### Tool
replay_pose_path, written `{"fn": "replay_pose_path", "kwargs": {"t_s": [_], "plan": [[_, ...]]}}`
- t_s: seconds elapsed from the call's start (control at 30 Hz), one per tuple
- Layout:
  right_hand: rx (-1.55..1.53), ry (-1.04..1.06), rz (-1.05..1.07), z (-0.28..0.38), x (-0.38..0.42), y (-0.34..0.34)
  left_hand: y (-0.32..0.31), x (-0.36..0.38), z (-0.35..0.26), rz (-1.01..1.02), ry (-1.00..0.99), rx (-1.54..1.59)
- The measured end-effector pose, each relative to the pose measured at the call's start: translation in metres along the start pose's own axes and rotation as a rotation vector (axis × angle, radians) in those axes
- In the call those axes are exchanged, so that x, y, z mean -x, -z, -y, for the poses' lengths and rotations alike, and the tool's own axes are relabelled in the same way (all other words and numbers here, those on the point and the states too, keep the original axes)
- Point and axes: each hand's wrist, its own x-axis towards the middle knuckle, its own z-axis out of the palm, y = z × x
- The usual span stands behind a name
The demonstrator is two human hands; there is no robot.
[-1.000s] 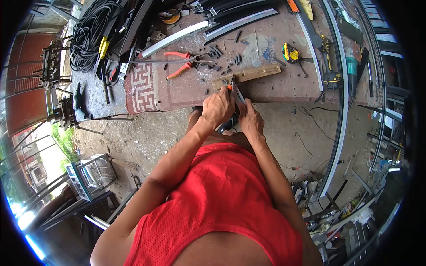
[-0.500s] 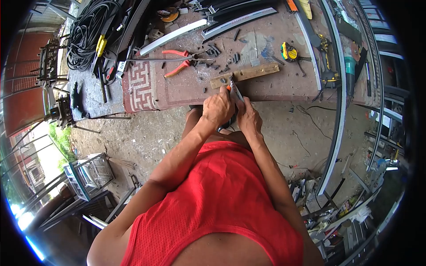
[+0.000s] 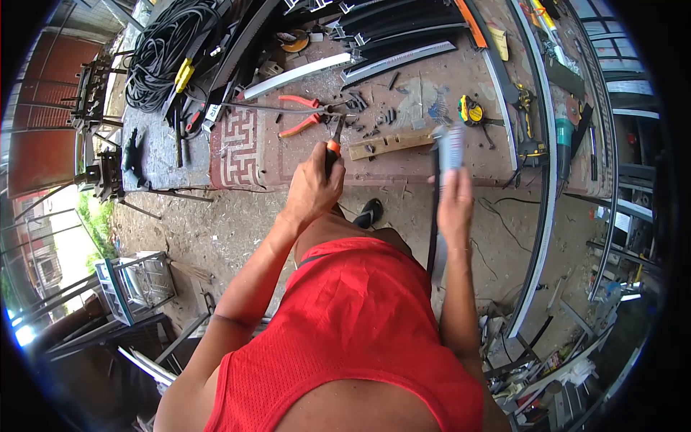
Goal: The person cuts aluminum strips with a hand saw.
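Note:
My left hand (image 3: 314, 183) is closed round the orange-and-black handle of a slim-bladed hand tool (image 3: 332, 148), its tip pointing away from me over the bench. Off to the right, my right hand (image 3: 455, 205) grips a long black-and-silver profile strip (image 3: 451, 150) with printed lettering; it is blurred by motion. The strip's far end is beside the right end of a notched wooden block (image 3: 389, 145) at the bench's near edge. Red-handled pliers (image 3: 300, 129) lie just beyond my left hand, and small black offcuts (image 3: 358, 101) are scattered near them.
The bench (image 3: 288, 162) has a patterned, dusty cover. Black profiles (image 3: 389, 36) are stacked at the back, beside coiled black cable (image 3: 162, 65). A yellow tape measure (image 3: 471, 109), a drill (image 3: 531, 144) and a teal power tool (image 3: 563, 137) lie to the right. Metal scraps litter the floor.
My hands were together at the wooden block and have moved apart. The left has drawn left with the tool; the right has swung right with the strip.

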Motion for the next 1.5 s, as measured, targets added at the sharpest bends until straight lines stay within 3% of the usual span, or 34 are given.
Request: {"fn": "replay_pose_path", "kwargs": {"t_s": [0.03, 0.1, 0.17, 0.23, 0.27, 0.3, 0.37, 0.43, 0.5, 0.57, 0.63, 0.73, 0.8, 0.87, 0.9, 1.0, 1.03, 1.1, 1.13, 1.17, 1.27, 1.37, 1.43, 1.5], "plan": [[-0.321, 0.055, -0.05, 0.017, -0.007, 0.031, 0.003, -0.003, 0.001, 0.003, 0.101, 0.065], [-0.714, 0.106, -0.45, 0.055, -0.017, 0.073, 0.007, -0.007, -0.002, 0.024, 0.297, 0.205], [-0.882, 0.136, -0.781, 0.076, -0.028, 0.096, 0.005, -0.002, -0.02, -0.087, 0.538, 0.455], [-1.177, 0.043, -0.857, 0.046, -0.035, 0.106, -0.008, 0.005, -0.03, -0.27, 0.785, 0.787], [-1.288, -0.036, -0.881, 0.026, -0.036, 0.104, -0.009, 0.006, -0.033, -0.195, 0.832, 0.885], [-1.398, -0.122, -0.897, 0.003, -0.034, 0.099, -0.014, 0.006, -0.037, -0.159, 0.82, 1.031], [-1.541, -0.338, -0.722, -0.054, -0.027, 0.09, -0.024, 0.003, -0.045, -0.049, 0.695, 1.077], [-1.573, -0.495, -0.759, -0.068, -0.01, 0.067, -0.033, -0.001, -0.056, -0.002, 0.551, 1.169], [-1.619, -0.547, -0.656, -0.086, 0.013, 0.051, -0.035, -0.009, -0.061, -0.012, 0.578, 1.169], [-1.594, -0.598, -0.492, -0.092, 0.041, 0.042, -0.036, -0.014, -0.066, -0.064, 0.602, 1.107], [-1.424, -0.748, -0.164, -0.065, 0.072, 0.053, -0.036, -0.015, -0.066, -0.099, 0.612, 1.036], [-0.251, -0.585, 0.02, -0.031, 0.106, 0.064, -0.037, -0.015, -0.061, -0.083, 0.605, 0.927], [-0.112, -0.144, -0.27, -0.005, 0.099, 0.048, -0.037, -0.009, -0.059, -0.012, 0.574, 0.86], [0.248, 0.552, -0.253, 0.062, 0.068, 0.044, -0.041, -0.007, -0.065, 0.047, 0.546, 0.881], [0.261, 0.649, -0.148, 0.066, 0.052, 0.034, -0.043, -0.004, -0.068, 0.074, 0.537, 0.891], [0.124, 0.329, 0.234, 0.052, 0.026, 0.011, -0.038, -0.003, -0.072, 0.23, 0.572, 1.007], [0.072, 0.214, 0.35, 0.046, 0.021, 0.008, -0.032, -0.006, -0.065, 0.2, 0.536, 0.861], [0.217, 0.184, 0.244, 0.009, 0.015, 0.002, -0.02, -0.015, -0.038, 0.136, 0.464, 0.58], [0.245, 0.161, 0.211, -0.011, 0.011, 0.002, -0.029, -0.018, -0.004, 0.041, 0.374, 0.26], [0.276, 0.137, 0.181, -0.022, 0.009, 0.005, -0.029, -0.023, 0.009, 0.01, 0.129, -0.104], [0.304, 0.144, 0.194, -0.044, 0.003, -0.005, -0.044, -0.042, 0.033, 0.169, -0.071, -0.253], [0.38, 0.074, 0.239, -0.034, -0.001, -0.012, -0.044, -0.078, 0.082, 0.029, 0.185, -0.184], [0.422, 0.046, 0.25, -0.03, -0.004, -0.022, -0.03, -0.09, 0.097, -0.251, 0.243, -0.232], [0.468, 0.072, 0.237, -0.035, -0.007, -0.038, -0.02, -0.084, 0.097, -0.055, 0.159, -0.218]]}}
